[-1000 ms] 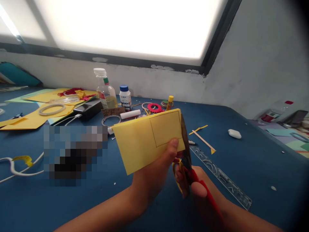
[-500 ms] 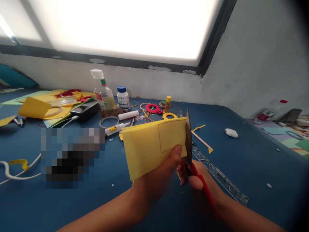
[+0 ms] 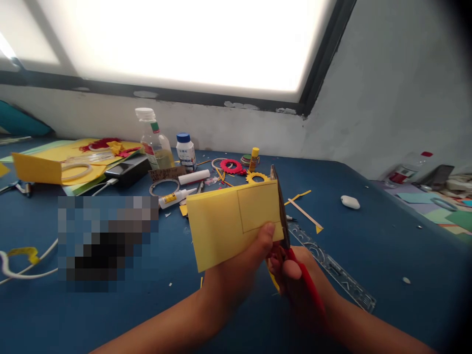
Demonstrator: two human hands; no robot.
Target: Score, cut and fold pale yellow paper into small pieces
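Note:
My left hand (image 3: 243, 260) grips a folded piece of yellow paper (image 3: 214, 226) from below, its thumb pressed on the front face. Pencil lines mark a rectangle on the paper's right part. My right hand (image 3: 298, 275) is closed round the red handles of a pair of scissors (image 3: 282, 211). The scissors' dark blades point up along the paper's right edge. Whether the blades are fully closed cannot be made out. The fingers of my left hand behind the paper are hidden.
A clear ruler (image 3: 332, 268) lies right of my hands. Behind the paper stand a bottle (image 3: 157, 142), a white jar (image 3: 185, 152) and a glue stick (image 3: 254, 160), near a red paper gear (image 3: 231, 166). A white earphone case (image 3: 350, 202) is at right, a black box (image 3: 127, 169) at left.
The scissors' blades have tilted leftward at the tip, against the paper's right edge. Both hands keep their hold. The whole view has shifted slightly.

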